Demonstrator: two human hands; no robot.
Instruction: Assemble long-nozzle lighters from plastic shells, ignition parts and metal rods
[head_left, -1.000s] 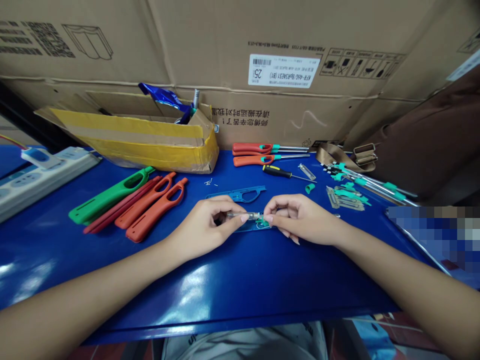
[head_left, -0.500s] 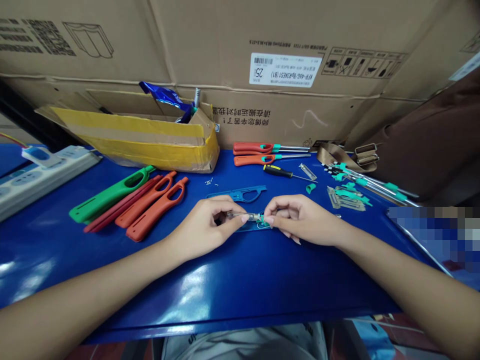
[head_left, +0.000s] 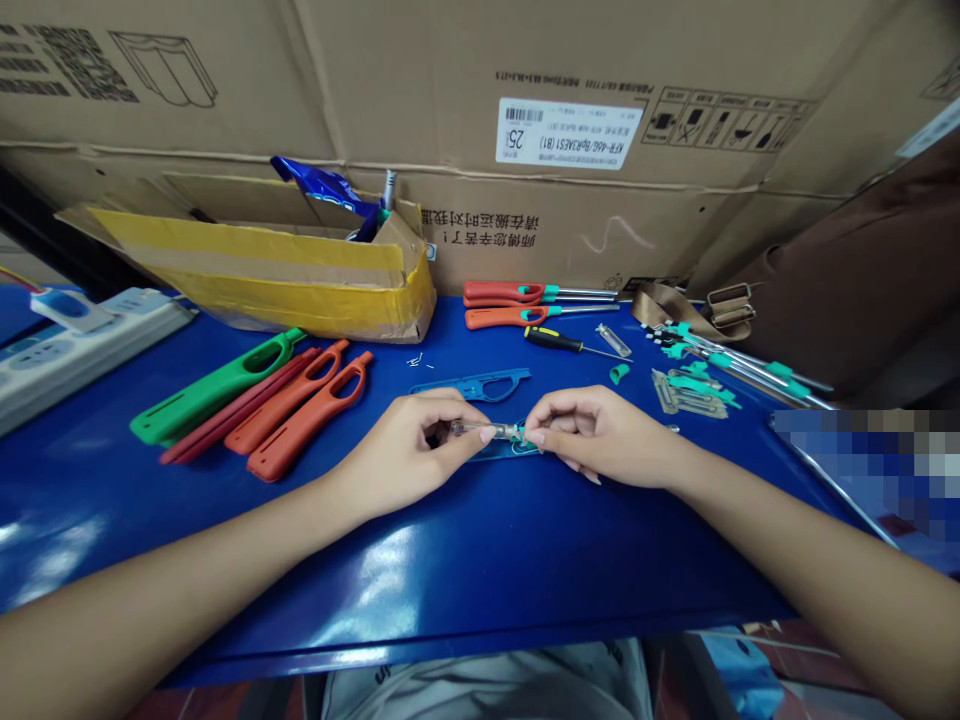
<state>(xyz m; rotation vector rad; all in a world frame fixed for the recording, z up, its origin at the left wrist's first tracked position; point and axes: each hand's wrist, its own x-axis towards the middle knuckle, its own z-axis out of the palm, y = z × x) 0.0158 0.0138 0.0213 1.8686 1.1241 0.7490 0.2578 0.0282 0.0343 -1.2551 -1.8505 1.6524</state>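
Note:
My left hand (head_left: 405,455) and my right hand (head_left: 600,435) meet over the middle of the blue table (head_left: 465,560). Between their pinched fingertips they hold a small clear tube with a metal end and a teal piece (head_left: 499,431). Under the hands lies a blue half-shell of a handle (head_left: 510,450). A second blue half-shell (head_left: 480,385) lies just beyond them.
Green, red and orange handle shells (head_left: 262,400) lie at the left. A yellow-taped carton (head_left: 285,270) and a power strip (head_left: 67,345) stand behind them. Assembled orange lighters (head_left: 525,305), a black-handled screwdriver (head_left: 570,345) and teal-and-metal parts (head_left: 705,385) lie at the right. Large cardboard boxes (head_left: 487,120) close the back.

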